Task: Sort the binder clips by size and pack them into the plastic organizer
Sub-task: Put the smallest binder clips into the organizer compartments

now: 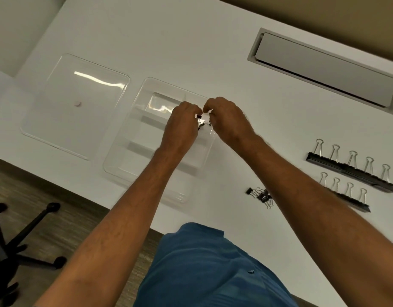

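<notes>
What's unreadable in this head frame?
- Small clips between left hand and right hand: count hidden by fingers.
- Organizer compartments under the hands: contents hidden.
- Loose small clips: partly behind right forearm.
- Clip row: near end cropped by forearm.

Head view, looking down (close).

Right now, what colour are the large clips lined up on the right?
Black bodies with silver wire handles, on the large clips; head view shows them best.

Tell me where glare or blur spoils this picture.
Head view: ceiling-light glare streaks the lid and the organizer; the wide lens bends the table edges; the clips at the left hand and right hand are small, slightly blurred.
</notes>
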Tool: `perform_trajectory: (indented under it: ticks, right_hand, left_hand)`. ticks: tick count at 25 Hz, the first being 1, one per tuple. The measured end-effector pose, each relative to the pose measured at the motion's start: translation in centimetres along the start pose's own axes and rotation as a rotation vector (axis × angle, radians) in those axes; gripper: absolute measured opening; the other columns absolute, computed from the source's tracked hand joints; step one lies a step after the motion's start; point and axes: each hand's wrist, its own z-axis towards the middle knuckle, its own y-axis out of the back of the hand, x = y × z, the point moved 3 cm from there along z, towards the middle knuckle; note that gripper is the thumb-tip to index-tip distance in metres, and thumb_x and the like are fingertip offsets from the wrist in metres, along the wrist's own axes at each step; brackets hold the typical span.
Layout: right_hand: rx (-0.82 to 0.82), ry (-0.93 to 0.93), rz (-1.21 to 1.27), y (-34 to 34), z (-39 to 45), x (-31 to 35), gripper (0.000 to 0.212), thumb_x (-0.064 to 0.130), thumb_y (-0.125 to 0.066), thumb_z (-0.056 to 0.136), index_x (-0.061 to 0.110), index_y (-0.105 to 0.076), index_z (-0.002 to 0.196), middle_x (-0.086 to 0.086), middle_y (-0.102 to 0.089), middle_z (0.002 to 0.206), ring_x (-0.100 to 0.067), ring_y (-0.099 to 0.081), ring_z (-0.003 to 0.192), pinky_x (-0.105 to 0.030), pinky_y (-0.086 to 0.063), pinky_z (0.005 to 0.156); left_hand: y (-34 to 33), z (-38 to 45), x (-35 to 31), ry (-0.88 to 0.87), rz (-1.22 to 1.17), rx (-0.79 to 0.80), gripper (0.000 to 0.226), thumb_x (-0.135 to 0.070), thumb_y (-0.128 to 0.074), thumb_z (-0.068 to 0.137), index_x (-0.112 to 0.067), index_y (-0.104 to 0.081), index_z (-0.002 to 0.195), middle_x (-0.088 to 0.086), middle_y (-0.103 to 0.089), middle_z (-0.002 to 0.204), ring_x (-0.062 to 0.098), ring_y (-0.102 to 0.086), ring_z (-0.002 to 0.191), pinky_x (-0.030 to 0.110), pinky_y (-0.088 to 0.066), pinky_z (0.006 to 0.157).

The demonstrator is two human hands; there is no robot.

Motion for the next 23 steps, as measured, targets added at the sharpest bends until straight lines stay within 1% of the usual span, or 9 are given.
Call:
perform_trajectory:
  ticks: [3,6,10,12,14,16,18,20,23]
  right_hand:
    - [-0.199,-0.074,0.159,1.6,-3.5,-1.7,0.018,0.01,-0.053,0.094,0.018,-0.066,0.103,0.001,-0.062,0.103,-0.014,-0.061,0.089,-0.033,-0.054,0.077]
    - [-0.306,-0.212,0.211,2.8,-9.8,-4.6,0.016,0.013,-0.055,0.094,0.024,-0.065,0.101,0.009,-0.061,0.103,-0.007,-0.061,0.087,-0.03,-0.056,0.076]
    - [-0.241,-0.433,0.195,1.6,-19.0,-9.3,0.018,0.016,-0.055,0.095,0.026,-0.063,0.107,0.01,-0.059,0.109,-0.007,-0.06,0.093,-0.037,-0.056,0.081]
    - [-0.158,-0.464,0.202,0.3,-23.0,-10.8,0.025,0.016,-0.059,0.094,0.024,-0.062,0.118,0.005,-0.058,0.118,-0.012,-0.058,0.103,-0.041,-0.054,0.088]
    - [-0.065,-0.429,0.174,-1.2,-25.9,-11.2,0.043,0.019,-0.066,0.092,0.018,-0.056,0.133,-0.002,-0.054,0.131,-0.021,-0.051,0.116,-0.042,-0.049,0.099]
    - [-0.003,-0.407,0.122,-2.5,-27.7,-11.0,0.06,0.025,-0.07,0.09,0.017,-0.047,0.144,-0.005,-0.047,0.142,-0.025,-0.042,0.125,-0.036,-0.043,0.101]
    - [0.005,-0.419,0.108,-3.2,-27.9,-10.6,0.065,0.028,-0.072,0.09,0.018,-0.044,0.148,-0.006,-0.04,0.148,-0.026,-0.037,0.125,-0.031,-0.039,0.094]
    - [-0.027,-0.436,0.154,-3.4,-27.6,-10.8,0.061,0.027,-0.073,0.089,0.019,-0.048,0.145,-0.008,-0.039,0.146,-0.026,-0.039,0.123,-0.03,-0.04,0.093]
    - [-0.059,-0.44,0.294,-3.2,-27.1,-11.3,0.047,0.022,-0.077,0.086,0.019,-0.061,0.13,-0.008,-0.045,0.13,-0.023,-0.05,0.113,-0.033,-0.049,0.095]
  left_hand:
    - [0.1,-2.1,-1.9,-0.062,-0.055,-0.074,0.018,-0.017,-0.06,0.096,-0.015,-0.067,0.112,0.004,-0.063,0.116,0.018,-0.057,0.109,0.025,-0.047,0.091]
    - [-1.7,-5.3,-4.6,-0.172,-0.087,-0.007,0.018,-0.023,-0.058,0.097,-0.019,-0.065,0.113,-0.001,-0.063,0.115,0.012,-0.054,0.108,0.018,-0.041,0.091]
    - [-6.4,-10.2,-7.6,-0.288,-0.116,0.268,0.022,-0.025,-0.06,0.096,-0.019,-0.063,0.118,-0.002,-0.058,0.118,0.014,-0.053,0.108,0.031,-0.05,0.089]
    - [-9.2,-12.4,-8.2,-0.27,-0.06,0.442,0.034,-0.029,-0.063,0.095,-0.02,-0.058,0.127,0.0,-0.054,0.125,0.018,-0.052,0.112,0.037,-0.051,0.09]
    - [-11.6,-14.2,-8.6,-0.25,-0.012,0.548,0.047,-0.031,-0.066,0.093,-0.019,-0.05,0.136,0.003,-0.049,0.13,0.021,-0.052,0.114,0.042,-0.052,0.09]
    - [-13.4,-15.4,-9.4,-0.239,0.004,0.586,0.055,-0.03,-0.069,0.09,-0.017,-0.047,0.139,0.006,-0.046,0.131,0.024,-0.052,0.113,0.042,-0.053,0.091]
    - [-14.3,-15.7,-10.1,-0.224,0.007,0.563,0.054,-0.028,-0.07,0.09,-0.017,-0.048,0.138,0.007,-0.046,0.129,0.025,-0.055,0.11,0.041,-0.053,0.091]
    - [-14.9,-15.6,-10.9,-0.217,0.011,0.52,0.047,-0.023,-0.07,0.09,-0.015,-0.052,0.133,0.009,-0.048,0.124,0.026,-0.058,0.104,0.04,-0.055,0.088]
    - [-15.3,-15.5,-10.9,-0.194,0.03,0.482,0.032,-0.017,-0.067,0.09,-0.012,-0.058,0.12,0.01,-0.049,0.115,0.026,-0.058,0.091,0.042,-0.054,0.079]
